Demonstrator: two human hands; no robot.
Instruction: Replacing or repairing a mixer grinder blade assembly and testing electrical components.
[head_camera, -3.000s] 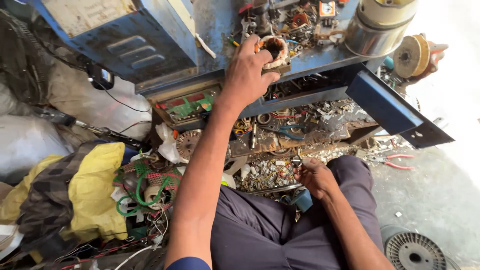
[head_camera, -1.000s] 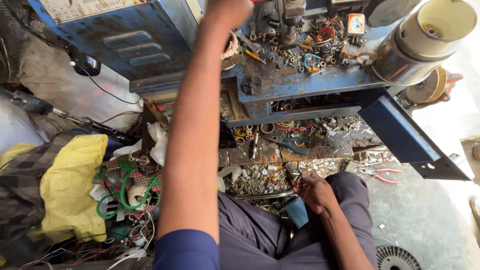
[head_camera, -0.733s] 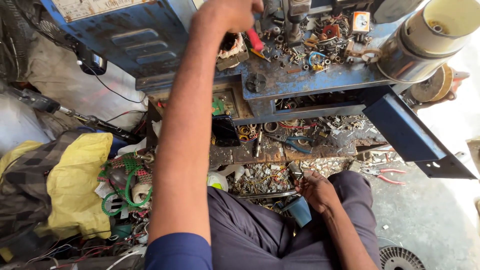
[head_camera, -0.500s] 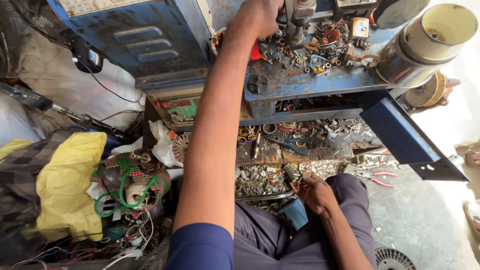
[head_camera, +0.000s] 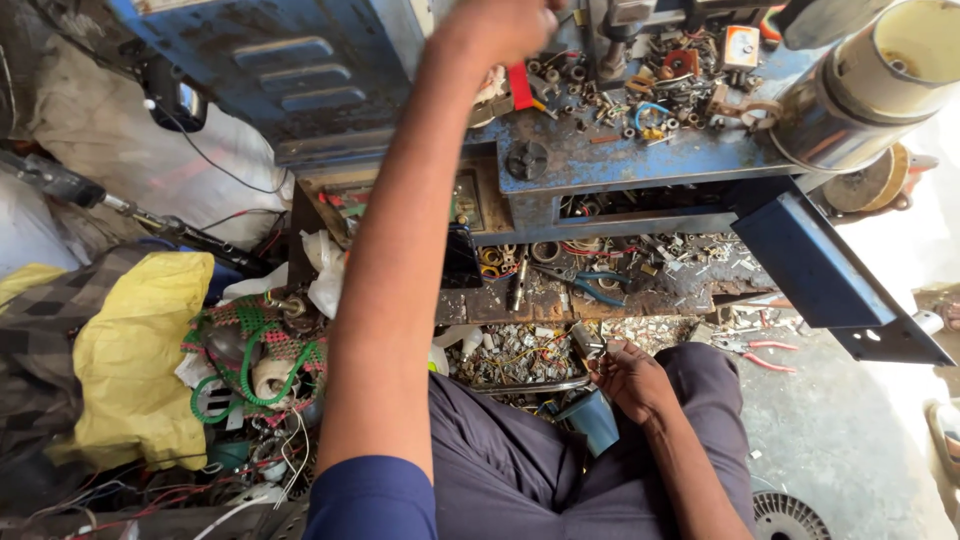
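Now the left hand (head_camera: 500, 28) has slid left along the blue bench top (head_camera: 640, 160), closed near a red-handled tool (head_camera: 520, 88), grasp unclear, while the right hand (head_camera: 632, 378) stays loosely curled over the scrap tray (head_camera: 520, 355)

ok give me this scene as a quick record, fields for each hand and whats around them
left hand: raised to the top of the blue workbench, closed into a fist; what it holds cannot be told
right hand: low by the knee, at the pile of small metal parts
bench top: loose nuts, washers, a red-handled tool
right edge: steel cylinder
floor: red-handled pliers
left side: yellow cloth, green basket
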